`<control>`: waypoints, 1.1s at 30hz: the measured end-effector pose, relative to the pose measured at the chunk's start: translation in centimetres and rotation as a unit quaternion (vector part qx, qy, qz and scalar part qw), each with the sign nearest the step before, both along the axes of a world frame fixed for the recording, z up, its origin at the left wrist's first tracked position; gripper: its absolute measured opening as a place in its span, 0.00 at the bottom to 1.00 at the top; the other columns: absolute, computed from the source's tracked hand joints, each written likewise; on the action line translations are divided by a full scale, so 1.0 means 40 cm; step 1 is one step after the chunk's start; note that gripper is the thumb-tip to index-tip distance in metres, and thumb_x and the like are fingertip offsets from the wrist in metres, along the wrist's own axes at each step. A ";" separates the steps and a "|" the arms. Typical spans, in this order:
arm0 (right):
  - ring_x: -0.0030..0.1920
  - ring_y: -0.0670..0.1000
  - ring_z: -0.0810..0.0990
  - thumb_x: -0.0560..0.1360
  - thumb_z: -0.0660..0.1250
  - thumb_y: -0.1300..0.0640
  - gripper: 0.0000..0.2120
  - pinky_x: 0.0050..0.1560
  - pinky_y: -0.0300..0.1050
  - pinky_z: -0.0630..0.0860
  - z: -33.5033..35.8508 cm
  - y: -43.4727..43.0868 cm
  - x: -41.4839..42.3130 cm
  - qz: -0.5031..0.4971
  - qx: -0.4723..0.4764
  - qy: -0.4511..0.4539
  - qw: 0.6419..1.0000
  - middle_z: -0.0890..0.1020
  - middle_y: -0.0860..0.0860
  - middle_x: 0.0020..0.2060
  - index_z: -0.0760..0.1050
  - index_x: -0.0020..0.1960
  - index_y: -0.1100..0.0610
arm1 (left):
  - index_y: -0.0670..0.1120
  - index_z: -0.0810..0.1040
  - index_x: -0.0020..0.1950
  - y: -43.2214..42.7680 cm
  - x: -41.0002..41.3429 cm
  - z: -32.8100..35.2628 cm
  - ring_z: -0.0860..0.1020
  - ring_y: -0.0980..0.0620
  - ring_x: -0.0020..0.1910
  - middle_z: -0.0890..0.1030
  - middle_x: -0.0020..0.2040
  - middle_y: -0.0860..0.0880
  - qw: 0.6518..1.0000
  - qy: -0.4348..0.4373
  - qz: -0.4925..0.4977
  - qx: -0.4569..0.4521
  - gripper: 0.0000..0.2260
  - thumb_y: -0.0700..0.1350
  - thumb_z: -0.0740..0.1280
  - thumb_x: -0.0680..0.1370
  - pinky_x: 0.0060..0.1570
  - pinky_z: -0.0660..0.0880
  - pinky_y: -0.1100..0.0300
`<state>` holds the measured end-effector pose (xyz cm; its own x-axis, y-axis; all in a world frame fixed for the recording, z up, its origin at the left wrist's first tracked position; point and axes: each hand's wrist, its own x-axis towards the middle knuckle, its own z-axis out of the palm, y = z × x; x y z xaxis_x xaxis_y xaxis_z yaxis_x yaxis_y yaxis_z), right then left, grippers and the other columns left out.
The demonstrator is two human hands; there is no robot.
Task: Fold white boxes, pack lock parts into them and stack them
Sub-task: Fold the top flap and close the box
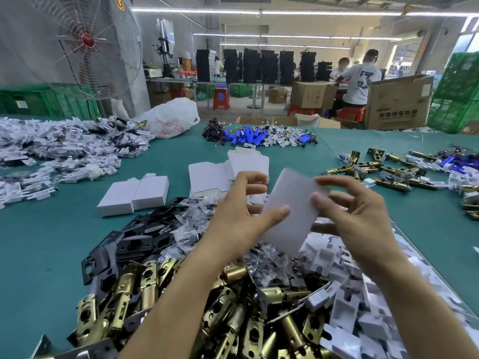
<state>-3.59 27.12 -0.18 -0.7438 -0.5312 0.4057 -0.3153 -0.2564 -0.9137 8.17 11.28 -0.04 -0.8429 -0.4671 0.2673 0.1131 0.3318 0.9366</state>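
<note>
A flat white box blank (291,211) hangs blurred above the parts pile, between both hands. My left hand (241,211) holds its left edge, thumb on the front face and fingers curled behind. My right hand (355,211) pinches its right edge with bent fingers. Behind them lies a stack of unfolded white blanks (233,164). Two folded white boxes (134,194) lie side by side to the left. Below my arms sits a heap of brass latch bolts (233,307), black strike plates (134,242), bagged screws (191,224) and white plastic inserts (350,294).
On the green table (51,242), bagged white parts (64,149) cover the far left. Blue batteries with wires (256,137) lie at the back centre, more brass latches (383,167) on the right. A white plastic bag (171,117) and a standing fan (85,45) sit behind.
</note>
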 end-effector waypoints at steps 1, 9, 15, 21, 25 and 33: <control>0.42 0.55 0.86 0.70 0.71 0.55 0.12 0.37 0.49 0.83 0.006 -0.004 0.003 -0.014 -0.040 -0.041 0.998 0.86 0.54 0.44 0.80 0.53 0.48 | 0.65 0.69 0.59 0.005 0.001 0.007 0.82 0.54 0.52 0.77 0.61 0.56 1.000 0.002 -0.007 0.029 0.21 0.56 0.76 0.72 0.44 0.82 0.60; 0.44 0.54 0.86 0.75 0.67 0.57 0.16 0.40 0.45 0.82 0.019 -0.072 0.119 0.042 -0.137 -0.195 0.970 0.86 0.51 0.44 0.78 0.61 0.49 | 0.58 0.69 0.57 0.055 0.012 0.075 0.80 0.58 0.39 0.77 0.50 0.49 0.965 0.144 0.074 0.207 0.10 0.51 0.68 0.80 0.30 0.78 0.62; 0.43 0.55 0.86 0.79 0.64 0.54 0.10 0.42 0.46 0.83 -0.001 -0.105 0.184 -0.010 -0.079 -0.128 0.989 0.85 0.54 0.46 0.69 0.57 0.41 | 0.62 0.65 0.53 0.043 0.027 0.080 0.79 0.62 0.35 0.77 0.46 0.53 0.978 0.152 0.124 0.075 0.13 0.54 0.69 0.77 0.28 0.73 0.68; 0.40 0.46 0.83 0.78 0.65 0.52 0.06 0.38 0.46 0.80 0.014 -0.079 0.141 -0.040 -0.015 -0.101 0.994 0.84 0.50 0.44 0.70 0.52 0.42 | 0.54 0.66 0.52 -0.003 0.027 0.063 0.80 0.50 0.42 0.79 0.46 0.49 0.992 0.009 0.122 0.035 0.14 0.63 0.61 0.79 0.42 0.81 0.46; 0.33 0.45 0.81 0.80 0.63 0.55 0.05 0.30 0.39 0.78 0.019 -0.075 0.129 -0.017 -0.078 -0.158 0.984 0.83 0.48 0.34 0.75 0.53 0.46 | 0.54 0.66 0.51 0.007 0.025 0.060 0.80 0.53 0.39 0.80 0.46 0.49 0.992 0.009 0.122 0.033 0.14 0.63 0.61 0.80 0.32 0.79 0.56; 0.35 0.48 0.82 0.81 0.62 0.56 0.03 0.29 0.43 0.80 0.015 -0.072 0.101 -0.052 -0.090 -0.209 0.972 0.84 0.50 0.37 0.71 0.54 0.52 | 0.48 0.64 0.55 0.073 0.034 0.084 0.78 0.49 0.31 0.78 0.44 0.45 0.994 -0.074 0.058 0.057 0.17 0.62 0.53 0.83 0.25 0.74 0.55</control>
